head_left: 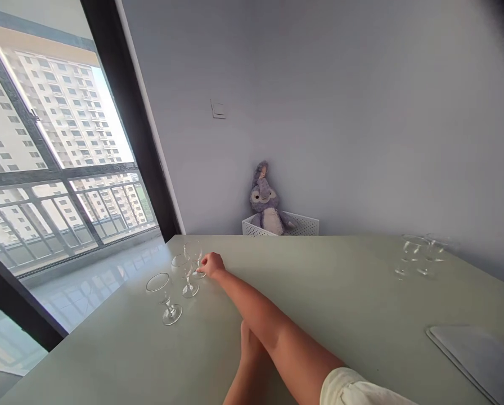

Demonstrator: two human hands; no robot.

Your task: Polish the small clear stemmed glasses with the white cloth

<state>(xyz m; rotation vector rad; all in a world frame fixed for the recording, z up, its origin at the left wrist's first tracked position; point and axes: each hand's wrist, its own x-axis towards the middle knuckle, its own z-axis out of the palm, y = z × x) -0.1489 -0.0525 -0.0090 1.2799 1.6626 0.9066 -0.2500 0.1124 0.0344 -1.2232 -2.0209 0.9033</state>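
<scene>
At the table's far left, my right hand (212, 264) pinches the stem of the farthest stemmed glass (193, 251), which stands upright. Two more stemmed glasses, a middle one (190, 290) and a nearer one (172, 314), stand beside it in a slanting row along the left edge. All three are clear and look empty. My right forearm stretches across the table from the lower right. Beneath it, my left hand (248, 337) is partly covered, and its fingers are hidden from view.
More clear stemmed glasses (414, 243) stand at the far right of the pale green table (319, 281). A flat grey object (475, 351) lies at the right. Behind the table, a plush toy (265, 199) sits in a white perforated basket (306, 225). Windows fill the left side.
</scene>
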